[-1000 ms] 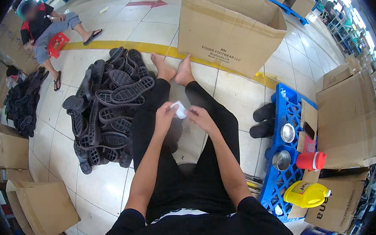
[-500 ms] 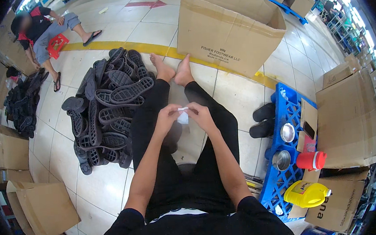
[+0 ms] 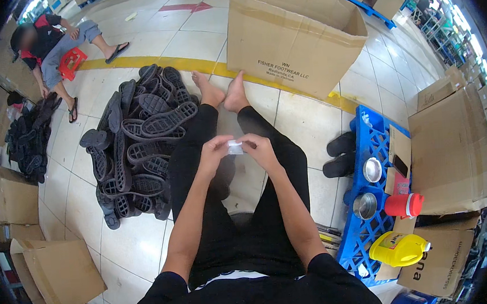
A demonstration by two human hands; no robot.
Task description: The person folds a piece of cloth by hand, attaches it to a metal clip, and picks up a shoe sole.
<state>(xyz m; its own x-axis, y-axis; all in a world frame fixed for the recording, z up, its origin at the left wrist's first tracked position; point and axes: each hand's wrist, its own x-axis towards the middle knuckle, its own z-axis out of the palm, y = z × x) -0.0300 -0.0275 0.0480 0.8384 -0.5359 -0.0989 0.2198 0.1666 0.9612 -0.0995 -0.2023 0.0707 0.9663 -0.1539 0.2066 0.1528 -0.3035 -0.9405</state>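
Observation:
Between my knees, both hands hold a small, thin white piece (image 3: 235,148), paper or clear plastic; I cannot tell which. My left hand (image 3: 216,152) pinches its left edge with thumb and fingers. At the opposite edge, my right hand (image 3: 259,149) pinches it the same way. The piece is stretched flat between the fingertips, and its lower part looks partly see-through. To the left of my legs lies a heap of dark grey shoe soles (image 3: 158,123) with open grid patterns, touched by neither hand.
A large open cardboard box (image 3: 286,40) stands beyond my bare feet. At right, a blue pallet (image 3: 352,258) carries metal bowls (image 3: 372,170), a red jug (image 3: 399,205) and a yellow jug (image 3: 397,248). Dark slippers (image 3: 340,165) lie beside it. Another person (image 3: 52,44) sits far left by a dark pile (image 3: 31,140).
The white piece hangs less far below my fingers and looks more see-through. My hands keep their pinch in nearly the same place. The view has shifted slightly.

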